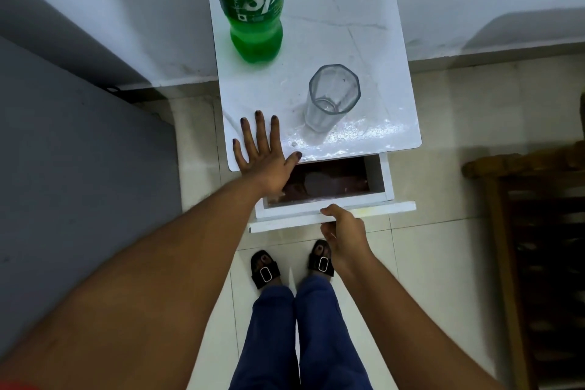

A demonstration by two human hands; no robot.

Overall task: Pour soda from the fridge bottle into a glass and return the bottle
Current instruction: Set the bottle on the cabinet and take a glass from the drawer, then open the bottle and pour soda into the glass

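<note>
Right hand (343,233) grips drawer front (373,211); left hand (266,155) flat, released, on table (364,25). Bottle (253,6) looks heavy, slick: grasp mid-body. Glass (332,98) fragile.

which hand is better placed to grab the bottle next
Probably the left. The left hand lies open on the table, on the bottle's side, while the right hand grips the open drawer's front.

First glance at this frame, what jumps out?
The big green soda bottle standing at the back left of the white side table, and the empty glass nearer the front. The left hand lies flat on the tabletop while the right hand grips the front of the open drawer.
</note>
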